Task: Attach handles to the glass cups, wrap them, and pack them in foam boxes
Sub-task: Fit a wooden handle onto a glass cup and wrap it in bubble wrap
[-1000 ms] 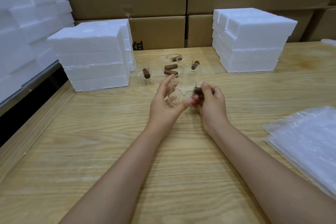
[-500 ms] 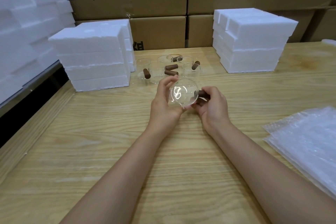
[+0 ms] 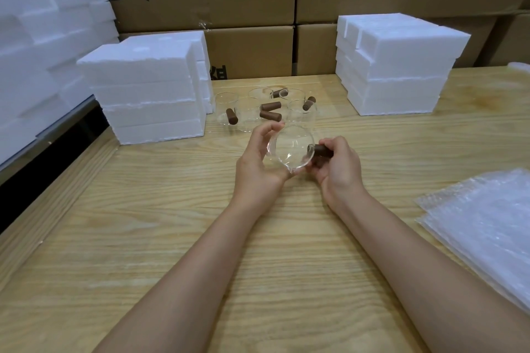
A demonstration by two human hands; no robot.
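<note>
On the worktop (image 3: 172, 238) the foam boxes (image 3: 149, 89) sit stacked and the bubble wrap (image 3: 487, 223) lies flat, so wrapping and packing look undone. Behind the hands, the waiting cups (image 3: 249, 112) show brown handles. The left hand (image 3: 258, 163) curls its fingers round a glass cup (image 3: 289, 152) held above the worktop, while the right hand (image 3: 338, 169) grips its handle (image 3: 322, 150), apparently fitting it.

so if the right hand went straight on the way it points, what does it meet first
Probably the clear round glass cup: the right hand grips the brown cylindrical handle, aimed at its side wall. The left hand holds the glass from the far side.
</note>
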